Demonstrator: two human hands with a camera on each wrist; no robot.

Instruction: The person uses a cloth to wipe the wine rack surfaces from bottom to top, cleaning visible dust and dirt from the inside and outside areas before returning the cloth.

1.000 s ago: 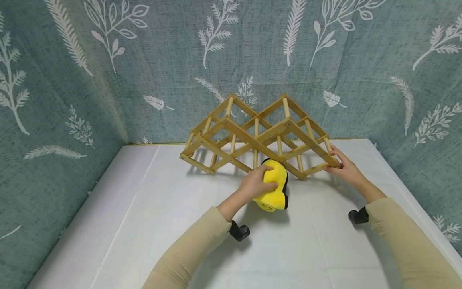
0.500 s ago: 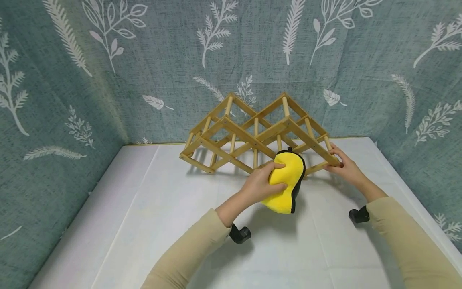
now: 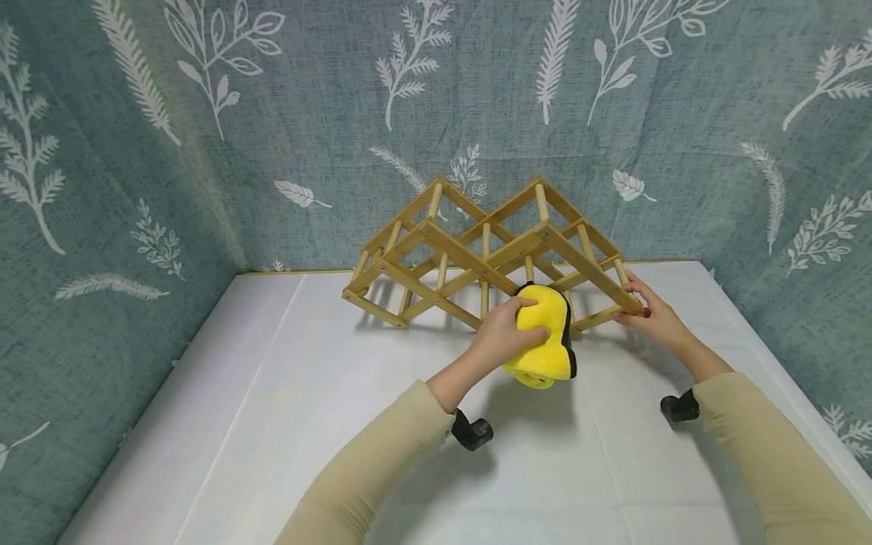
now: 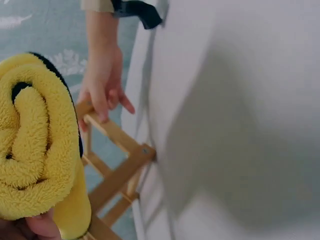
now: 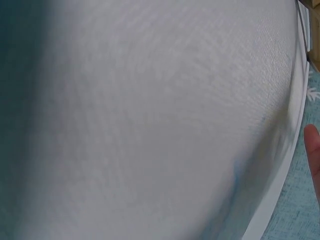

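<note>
My left hand [image 3: 506,333] grips a rolled yellow towel [image 3: 545,322] with black edging, in front of the wooden folding rack [image 3: 485,269]. The roll's spiral end [image 4: 35,135] fills the left side of the left wrist view, with fingertips pressed on its underside. In the head view the towel overlaps the rack's lower front bars, and its shadow falls on the table below. My right hand [image 3: 654,312] holds the rack's right end, thumb and fingers round the corner bar. Only one finger [image 5: 313,150] of it shows in the right wrist view.
A white cloth covers the table [image 3: 272,424]. Teal fabric walls [image 3: 327,91] with white leaf prints close in the back and both sides, the rack standing near the back one. Dark wrist cameras [image 3: 473,431] hang under both sleeves.
My left hand has carried the towel a little to the right along the rack's front. The roll has turned back and forth, showing its spiral end again. The right hand stays on the rack.
</note>
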